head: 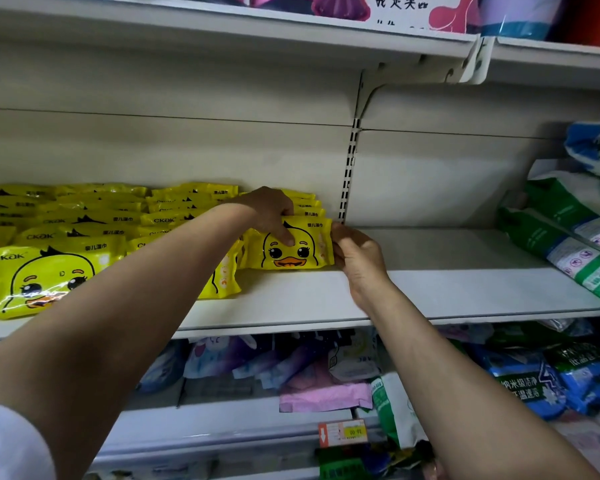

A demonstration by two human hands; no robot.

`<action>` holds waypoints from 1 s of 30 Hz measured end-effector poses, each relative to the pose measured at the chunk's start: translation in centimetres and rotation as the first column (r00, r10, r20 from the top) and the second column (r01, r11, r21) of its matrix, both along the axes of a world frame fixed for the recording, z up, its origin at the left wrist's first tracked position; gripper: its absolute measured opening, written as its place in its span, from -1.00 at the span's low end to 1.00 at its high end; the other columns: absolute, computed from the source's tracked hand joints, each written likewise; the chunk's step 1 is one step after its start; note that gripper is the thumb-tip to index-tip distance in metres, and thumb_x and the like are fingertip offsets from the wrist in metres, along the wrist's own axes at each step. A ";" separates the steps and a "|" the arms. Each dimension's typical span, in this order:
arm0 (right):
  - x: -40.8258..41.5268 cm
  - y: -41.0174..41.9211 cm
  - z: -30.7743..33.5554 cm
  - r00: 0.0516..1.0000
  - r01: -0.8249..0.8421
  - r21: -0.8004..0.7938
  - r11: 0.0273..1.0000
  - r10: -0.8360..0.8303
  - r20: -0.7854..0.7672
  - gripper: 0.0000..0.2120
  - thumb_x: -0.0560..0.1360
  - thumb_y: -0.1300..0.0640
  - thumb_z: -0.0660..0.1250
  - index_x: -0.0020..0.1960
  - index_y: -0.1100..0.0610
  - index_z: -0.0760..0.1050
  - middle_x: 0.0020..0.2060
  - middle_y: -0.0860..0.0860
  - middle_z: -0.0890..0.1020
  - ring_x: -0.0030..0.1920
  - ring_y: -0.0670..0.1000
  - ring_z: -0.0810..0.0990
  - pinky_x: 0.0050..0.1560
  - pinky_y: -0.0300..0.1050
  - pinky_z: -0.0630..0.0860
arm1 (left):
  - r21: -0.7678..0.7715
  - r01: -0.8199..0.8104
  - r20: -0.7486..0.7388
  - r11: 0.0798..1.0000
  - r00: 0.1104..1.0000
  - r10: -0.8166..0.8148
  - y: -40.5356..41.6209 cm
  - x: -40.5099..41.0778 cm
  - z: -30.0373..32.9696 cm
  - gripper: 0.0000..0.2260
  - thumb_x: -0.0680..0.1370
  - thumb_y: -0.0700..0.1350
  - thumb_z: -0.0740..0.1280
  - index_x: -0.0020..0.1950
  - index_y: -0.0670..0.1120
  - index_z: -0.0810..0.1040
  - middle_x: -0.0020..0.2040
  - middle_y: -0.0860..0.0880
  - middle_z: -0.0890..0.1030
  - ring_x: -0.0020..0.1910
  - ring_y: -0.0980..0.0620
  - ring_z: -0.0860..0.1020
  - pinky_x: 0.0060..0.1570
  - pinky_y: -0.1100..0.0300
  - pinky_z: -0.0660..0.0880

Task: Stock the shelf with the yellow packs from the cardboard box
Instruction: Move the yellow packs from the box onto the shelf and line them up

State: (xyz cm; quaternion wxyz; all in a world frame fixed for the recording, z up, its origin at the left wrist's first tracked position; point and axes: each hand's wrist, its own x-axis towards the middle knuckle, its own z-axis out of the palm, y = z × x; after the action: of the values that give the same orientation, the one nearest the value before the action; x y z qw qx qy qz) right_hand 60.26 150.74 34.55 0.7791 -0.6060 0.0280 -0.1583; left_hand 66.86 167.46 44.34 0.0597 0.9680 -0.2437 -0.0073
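Here the left hand (pixel 269 211) reaches over the top of an upright yellow pack (pixel 291 245), fingers (pixel 284 233) draped down its duck-printed front and the thumb hidden behind it, so it grips the pack from above. The right hand (pixel 355 252) pinches the same pack's right edge, fingers curled around the side. The pack stands on the white shelf (pixel 430 292), at the front of a short row of identical packs (pixel 307 206) lined up behind it toward the back panel. To the left, more rows of yellow packs (pixel 84 220) fill the shelf, the nearest one (pixel 45 278) at the far left showing its full duck face. To the right of the held pack the shelf is bare up to a leaning pile of green and white bags (pixel 568 237) at the far right. Pink, purple and blue bags (pixel 309 372) crowd the shelf below, with an orange price tag (pixel 342 433) on a lower rail. The cardboard box is out of view.
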 end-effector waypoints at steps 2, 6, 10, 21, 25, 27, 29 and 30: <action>0.1 0.0 -0.2 1.000 0.006 -0.003 1.000 -0.006 0.003 -0.46 0.25 -0.21 0.52 0.08 0.13 0.67 0.01 0.10 0.72 0.12 0.16 0.67 0.26 0.27 0.52 | 0.000 -0.022 0.008 1.000 1.000 0.022 -0.1 -0.2 -0.2 -0.48 0.36 0.14 0.54 0.20 -0.08 0.54 0.11 -0.04 0.55 0.13 -0.07 0.51 -0.06 0.16 0.39; 0.3 -0.2 -0.3 1.000 0.029 -0.003 1.000 -0.029 -0.001 -0.44 0.21 -0.24 0.52 0.07 0.10 0.67 0.01 0.08 0.73 0.12 0.15 0.67 0.26 0.25 0.52 | -0.030 -0.067 0.061 0.997 0.996 0.068 -0.3 -0.8 -0.5 -0.45 0.34 0.13 0.56 0.23 -0.08 0.54 0.17 -0.06 0.57 0.15 -0.08 0.51 0.09 0.08 0.48; -0.2 -0.1 0.2 0.997 0.083 0.002 0.997 -0.083 0.011 -0.64 0.32 -0.14 0.52 -0.01 0.08 0.67 -0.02 0.09 0.72 0.11 0.18 0.66 0.22 0.27 0.54 | -0.113 -0.123 0.115 0.986 0.984 0.136 -0.3 -1.7 -0.7 -0.41 0.33 0.11 0.57 0.28 -0.05 0.51 0.22 -0.08 0.52 0.22 -0.11 0.48 0.15 0.05 0.47; -2.0 -0.1 2.1 0.986 0.161 0.090 0.983 -0.165 0.036 -0.77 0.54 0.18 0.40 0.17 0.22 0.59 -0.11 -0.05 0.64 -0.27 -0.32 0.56 -0.25 -0.51 0.44 | -0.882 -0.244 -0.100 0.404 0.933 0.346 -0.8 -6.7 -1.4 -0.56 0.38 0.02 0.57 0.20 -0.06 0.56 0.17 -0.03 0.58 0.15 0.01 0.55 0.02 0.20 0.47; -3.1 0.4 3.1 0.985 0.152 0.105 0.983 -0.159 0.061 -0.67 0.55 0.18 0.40 0.27 0.28 0.53 0.09 0.07 0.64 -0.05 -0.14 0.58 -0.15 -0.53 0.46 | -0.950 -0.307 -0.282 0.053 0.920 0.273 -1.0 -9.5 -1.7 -0.58 0.37 -0.02 0.57 0.16 -0.09 0.58 0.13 -0.09 0.61 0.14 -0.03 0.59 0.19 0.00 0.53; -3.7 0.9 3.6 0.990 0.114 0.109 0.987 -0.122 0.070 -0.69 0.56 0.17 0.39 0.27 0.25 0.53 0.08 0.04 0.64 -0.02 -0.12 0.59 -0.06 -0.45 0.51 | -0.942 -0.323 -0.336 -0.094 0.912 0.236 -0.7 -11.0 -1.8 -0.57 0.40 -0.04 0.55 0.20 -0.13 0.56 0.10 -0.06 0.62 0.09 0.02 0.60 0.18 0.01 0.53; -4.0 1.5 3.7 0.994 0.067 0.113 0.991 -0.077 0.081 -0.79 0.56 0.14 0.39 0.17 0.16 0.56 0.02 0.00 0.66 0.03 -0.04 0.62 0.10 -0.19 0.56 | -0.919 -0.330 -0.374 -0.216 0.904 0.207 -0.4 -12.7 -1.9 -0.60 0.45 -0.10 0.52 0.23 -0.17 0.54 0.07 -0.04 0.61 0.03 0.08 0.59 0.13 0.04 0.52; -4.1 1.9 3.8 0.995 0.040 0.117 0.992 -0.050 0.090 -0.85 0.55 0.13 0.40 0.11 0.12 0.57 0.01 0.02 0.67 0.06 0.00 0.63 0.16 -0.07 0.57 | -0.906 -0.332 -0.388 -0.263 0.898 0.205 -0.1 -13.5 -2.1 -0.61 0.46 -0.11 0.51 0.23 -0.18 0.54 0.09 -0.06 0.61 0.03 0.08 0.58 0.13 0.04 0.52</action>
State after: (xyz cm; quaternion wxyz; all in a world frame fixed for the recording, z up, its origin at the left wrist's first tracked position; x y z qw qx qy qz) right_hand 56.18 152.60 38.30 0.8093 -0.5515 0.0146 -0.2018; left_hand 53.41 167.32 42.27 0.7866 0.5943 0.0638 0.1546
